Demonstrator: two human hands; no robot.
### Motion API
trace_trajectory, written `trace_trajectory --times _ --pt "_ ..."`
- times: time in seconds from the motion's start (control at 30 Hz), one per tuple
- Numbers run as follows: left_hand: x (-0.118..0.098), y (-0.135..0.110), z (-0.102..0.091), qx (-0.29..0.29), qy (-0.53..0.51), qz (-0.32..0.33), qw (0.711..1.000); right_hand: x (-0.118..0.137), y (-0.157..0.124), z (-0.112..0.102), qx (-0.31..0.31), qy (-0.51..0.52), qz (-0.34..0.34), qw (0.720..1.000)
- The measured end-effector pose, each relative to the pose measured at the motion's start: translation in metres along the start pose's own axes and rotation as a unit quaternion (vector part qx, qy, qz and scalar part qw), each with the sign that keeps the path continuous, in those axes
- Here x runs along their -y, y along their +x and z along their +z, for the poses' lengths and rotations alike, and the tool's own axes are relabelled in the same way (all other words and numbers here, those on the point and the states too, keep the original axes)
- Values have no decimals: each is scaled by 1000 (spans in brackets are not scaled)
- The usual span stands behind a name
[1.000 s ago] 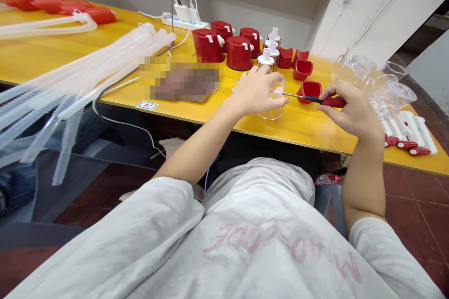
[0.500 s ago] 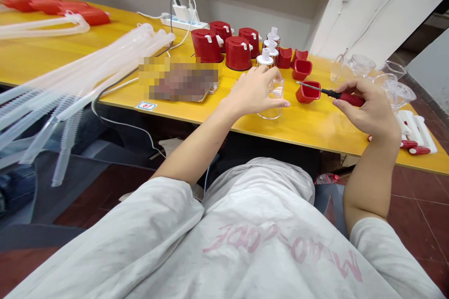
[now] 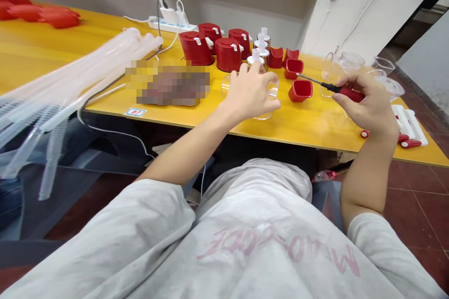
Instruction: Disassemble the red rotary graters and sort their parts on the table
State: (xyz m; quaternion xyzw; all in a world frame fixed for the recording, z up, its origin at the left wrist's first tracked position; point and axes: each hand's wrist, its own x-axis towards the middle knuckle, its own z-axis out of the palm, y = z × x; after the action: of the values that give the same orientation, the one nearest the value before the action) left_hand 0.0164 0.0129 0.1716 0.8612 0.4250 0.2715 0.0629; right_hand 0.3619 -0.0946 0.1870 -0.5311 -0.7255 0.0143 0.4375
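My left hand (image 3: 251,91) is closed around a clear plastic cup (image 3: 269,101) that rests on the yellow table (image 3: 308,126). My right hand (image 3: 368,105) grips a red-handled screwdriver (image 3: 331,87), its thin shaft pointing left and slightly up. The tip hangs just above a small red square cup (image 3: 300,90), apart from the clear cup.
Red lidded containers (image 3: 210,46), small white pump bottles (image 3: 261,46) and more red cups (image 3: 293,66) stand behind my hands. Clear funnels (image 3: 351,63) and white-and-red parts (image 3: 407,124) lie at right. Long translucent ribbed tubes (image 3: 70,88) overhang the left edge. A power strip (image 3: 170,23) sits at the back.
My right hand has drawn the screwdriver out of the clear cup and moved it right and up. My left hand keeps its hold. The view has shifted slightly.
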Motion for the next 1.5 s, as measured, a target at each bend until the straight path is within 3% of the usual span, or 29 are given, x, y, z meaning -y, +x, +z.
trace_trajectory --times 0.2,0.4,0.6,0.8,0.93,1.13,1.5 --pt "-12 23 -2 25 62 67 996 1 -2 -7 -38 -14 -2 999" --pt "-16 33 4 56 78 99 990 7 -2 -11 4 -15 26 1000" --pt "-22 32 1 94 220 107 965 4 -2 -10 -5 -24 13 1000" --pt "-12 41 14 82 113 129 982 6 -1 -11 -1 -35 22 999" --pt "-3 43 7 66 58 90 992 7 -2 -11 3 -36 26 999" --pt "15 31 -12 56 11 48 997 3 1 0 22 -26 7 999" --pt "30 11 -3 55 -27 10 998 13 8 27 100 0 -6 995"
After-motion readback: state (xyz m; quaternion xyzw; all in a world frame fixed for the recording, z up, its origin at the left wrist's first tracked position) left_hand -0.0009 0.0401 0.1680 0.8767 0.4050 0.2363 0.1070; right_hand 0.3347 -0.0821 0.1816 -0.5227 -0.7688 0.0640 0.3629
